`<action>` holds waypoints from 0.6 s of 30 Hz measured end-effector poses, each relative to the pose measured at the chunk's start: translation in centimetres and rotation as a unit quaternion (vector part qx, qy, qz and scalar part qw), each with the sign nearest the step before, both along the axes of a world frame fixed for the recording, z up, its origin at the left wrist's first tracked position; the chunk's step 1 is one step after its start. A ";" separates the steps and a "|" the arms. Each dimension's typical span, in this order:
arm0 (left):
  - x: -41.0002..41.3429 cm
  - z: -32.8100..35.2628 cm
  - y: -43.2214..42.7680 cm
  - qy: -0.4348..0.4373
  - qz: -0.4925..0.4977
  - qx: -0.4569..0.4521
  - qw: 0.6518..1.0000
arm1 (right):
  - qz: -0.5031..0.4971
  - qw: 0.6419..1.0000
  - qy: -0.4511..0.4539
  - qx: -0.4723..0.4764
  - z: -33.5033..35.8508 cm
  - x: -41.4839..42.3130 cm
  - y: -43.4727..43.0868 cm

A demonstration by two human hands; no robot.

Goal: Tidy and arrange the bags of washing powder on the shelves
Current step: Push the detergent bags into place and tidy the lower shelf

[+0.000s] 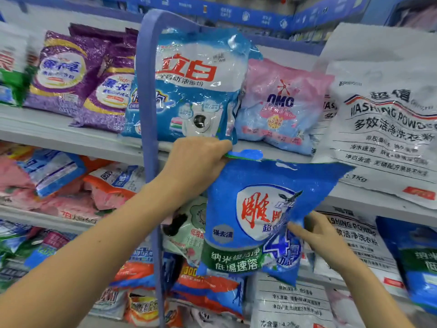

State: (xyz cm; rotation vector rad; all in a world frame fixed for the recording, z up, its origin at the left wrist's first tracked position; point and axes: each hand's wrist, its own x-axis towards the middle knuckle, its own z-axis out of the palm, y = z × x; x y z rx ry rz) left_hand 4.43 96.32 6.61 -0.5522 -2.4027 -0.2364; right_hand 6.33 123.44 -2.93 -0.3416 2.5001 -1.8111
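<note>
We face grey shelves (71,136) stacked in tiers. On the tier just above our left hand (198,159), two purple bags (78,76) lean far to its left, a blue-and-white bag (196,86) stands right above it, and a pink OMO bag (281,105) sits up to its right. A large white washing powder bag (387,119) lies above our right hand (316,235). Below the left hand, orange and pink bags (106,188) lie flat and jumbled.
</note>
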 end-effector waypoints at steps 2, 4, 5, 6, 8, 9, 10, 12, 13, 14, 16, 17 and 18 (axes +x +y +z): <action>0.3 1.7 0.6 0.007 -0.019 -0.006 1.000 | -0.032 0.997 0.062 -0.031 1.4 0.4 -0.3; 0.5 3.1 1.1 0.019 -0.031 -0.020 0.999 | -0.074 0.984 0.145 -0.069 3.1 0.3 -0.8; 0.4 3.4 1.0 0.018 -0.025 -0.029 0.999 | -0.080 0.978 0.157 -0.108 3.8 0.1 -1.4; 0.3 3.8 0.9 0.022 -0.020 -0.037 0.999 | -0.086 0.970 0.161 -0.160 4.6 0.0 -2.1; 0.3 4.2 0.1 0.037 -0.024 -0.020 0.999 | -0.092 0.956 0.162 -0.226 6.2 -0.5 -3.5; 0.1 4.4 -0.4 0.050 -0.033 0.000 0.998 | -0.089 0.955 0.169 -0.227 7.2 -1.0 -4.2; -0.1 4.5 -1.1 0.056 -0.046 0.032 0.997 | -0.078 0.955 0.171 -0.228 8.3 -1.4 -4.8; -0.5 4.7 -2.2 0.044 -0.079 0.130 0.987 | -0.059 0.957 0.170 -0.229 10.7 -2.4 -5.9; -0.8 4.7 -2.8 0.036 -0.093 0.192 0.976 | -0.051 0.957 0.167 -0.233 11.7 -3.0 -6.3; -1.0 4.7 -3.1 0.031 -0.102 0.246 0.963 | -0.038 0.956 0.165 -0.239 12.8 -3.5 -6.8; -1.5 4.6 -3.7 0.027 -0.119 0.362 0.924 | -0.011 0.954 0.166 -0.248 14.6 -4.2 -7.8; -1.7 4.4 -3.8 0.025 -0.131 0.430 0.893 | -0.002 0.952 0.164 -0.258 15.3 -4.5 -8.2; -1.8 4.2 -3.7 0.013 -0.152 0.507 0.848 | 0.004 0.949 0.158 -0.273 16.1 -4.6 -8.7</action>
